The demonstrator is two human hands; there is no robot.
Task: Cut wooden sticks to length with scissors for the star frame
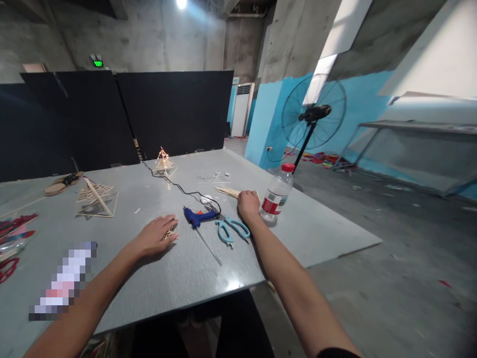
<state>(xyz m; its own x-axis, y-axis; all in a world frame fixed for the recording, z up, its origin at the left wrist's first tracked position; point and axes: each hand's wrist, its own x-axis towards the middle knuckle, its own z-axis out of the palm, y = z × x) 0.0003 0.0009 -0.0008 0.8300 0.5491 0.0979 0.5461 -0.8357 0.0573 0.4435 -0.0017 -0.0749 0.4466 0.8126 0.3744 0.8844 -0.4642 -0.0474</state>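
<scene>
My left hand (156, 236) rests on the table, fingers and thumb curved around a few short wooden sticks (169, 233). Further right, my right hand (249, 204) is closed over a bundle of thin wooden sticks (226, 190), whose ends poke out to its left. Its fingertips are mostly hidden. A blue hot glue gun (199, 217) lies between my hands, with a clear glue stick (208, 245) at its rear. Light-blue handled pliers (233, 229) lie beside my right forearm. A clear bottle with a red cap (276, 196) stands just right of that hand.
Stick pyramids stand on the table, one unlit (97, 198) and one lit (164, 164). A black cable (175, 184) crosses the tabletop. A blurred-out object (65, 281) lies by my left forearm. Black panels (175, 112) line the back; a fan (314, 113) stands beyond the right edge.
</scene>
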